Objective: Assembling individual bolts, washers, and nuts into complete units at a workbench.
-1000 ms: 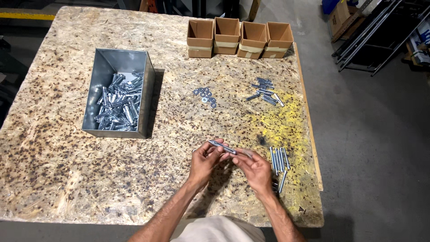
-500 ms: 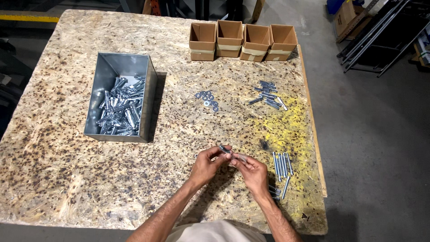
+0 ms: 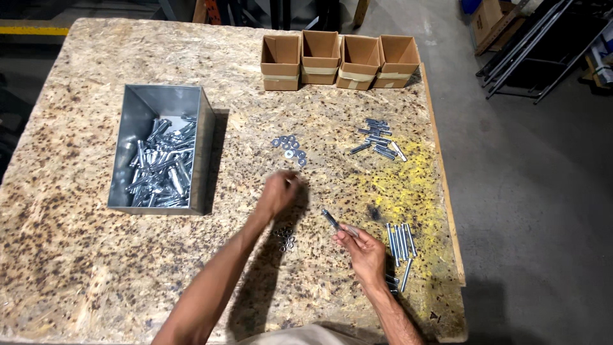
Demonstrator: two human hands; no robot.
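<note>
Gripping a bolt [image 3: 333, 221] in right hand [image 3: 364, 250] (mid-table), left hand [image 3: 279, 191] blurred — near washers [image 3: 288, 145]

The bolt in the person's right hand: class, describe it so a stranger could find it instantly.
On the speckled chipboard table, find the right hand near the yellow paint patch. It holds one silver metal bolt, raised and angled, unlike the loose bolts lying flat beside it.

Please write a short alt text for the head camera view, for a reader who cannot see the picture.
Seen from above, a person's right hand holds a metal bolt over a chipboard table, while the left hand reaches toward a small pile of washers. A grey metal bin of bolts stands at the left, four open cardboard boxes at the far edge.
</note>
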